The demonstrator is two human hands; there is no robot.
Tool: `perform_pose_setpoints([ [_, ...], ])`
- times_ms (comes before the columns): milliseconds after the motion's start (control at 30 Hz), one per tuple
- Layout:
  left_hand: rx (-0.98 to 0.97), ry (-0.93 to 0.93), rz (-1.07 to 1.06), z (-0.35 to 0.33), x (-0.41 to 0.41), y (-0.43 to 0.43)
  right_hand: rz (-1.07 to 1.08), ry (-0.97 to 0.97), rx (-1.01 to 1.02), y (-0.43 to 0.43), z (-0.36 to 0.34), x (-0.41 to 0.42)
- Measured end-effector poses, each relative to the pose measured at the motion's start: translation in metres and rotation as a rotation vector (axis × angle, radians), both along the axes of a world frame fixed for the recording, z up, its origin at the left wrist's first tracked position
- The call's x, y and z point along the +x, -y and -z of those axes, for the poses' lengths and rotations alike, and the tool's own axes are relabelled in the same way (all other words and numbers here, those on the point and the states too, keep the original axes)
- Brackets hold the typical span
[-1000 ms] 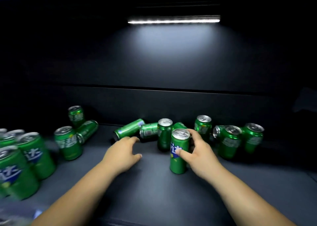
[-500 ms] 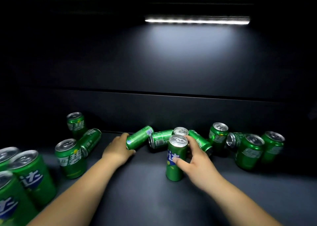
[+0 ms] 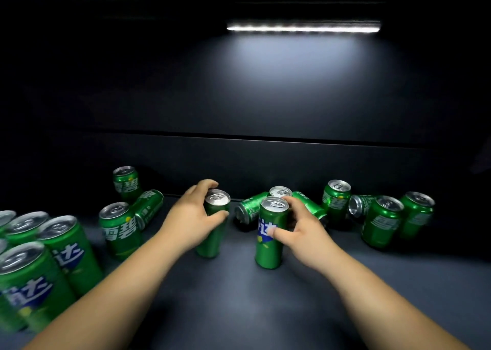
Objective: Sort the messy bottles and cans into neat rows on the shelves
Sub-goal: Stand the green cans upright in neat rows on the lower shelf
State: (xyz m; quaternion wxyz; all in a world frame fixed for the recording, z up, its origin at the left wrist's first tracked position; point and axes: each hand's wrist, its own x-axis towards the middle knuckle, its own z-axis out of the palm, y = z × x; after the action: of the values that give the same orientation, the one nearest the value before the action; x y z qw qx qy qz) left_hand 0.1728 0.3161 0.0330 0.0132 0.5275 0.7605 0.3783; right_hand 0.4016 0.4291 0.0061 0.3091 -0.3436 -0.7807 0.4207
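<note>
Risking knock-on spill: right hand (image 3: 305, 233) grips upright slim can (image 3: 269, 251) just beside toppled cans (image 3: 249, 209) near shelf (image 3: 265, 310) back edge; careless lift could roll them; left hand (image 3: 190, 217) grips second slim can (image 3: 212, 241) mid-shelf, left fingers (image 3: 208, 183) curled behind rim, thumb across front; right fingers (image 3: 295, 203) likewise wrapped tight; grouped cans (image 3: 71, 254) upright at left edge

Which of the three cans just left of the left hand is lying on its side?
The tipped can, lying slantwise between the other two. The back can and the front can both stand upright, silver tops up.
</note>
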Motion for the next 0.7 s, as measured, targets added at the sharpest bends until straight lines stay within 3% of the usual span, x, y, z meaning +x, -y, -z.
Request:
perform_pose_setpoints([
  [333,-0.004,0.094,0.143,0.007,0.057,0.03,-0.254,-0.046,-0.119,0.014,-0.001,0.027],
  [433,-0.077,0.22,0.219,0.008,0.062,0.034,-0.29,-0.028,-0.131,0.015,-0.005,0.033],
  [700,-0.096,0.299,0.18,0.009,0.068,0.042,-0.317,0.019,-0.017,0.027,0.002,0.03],
])
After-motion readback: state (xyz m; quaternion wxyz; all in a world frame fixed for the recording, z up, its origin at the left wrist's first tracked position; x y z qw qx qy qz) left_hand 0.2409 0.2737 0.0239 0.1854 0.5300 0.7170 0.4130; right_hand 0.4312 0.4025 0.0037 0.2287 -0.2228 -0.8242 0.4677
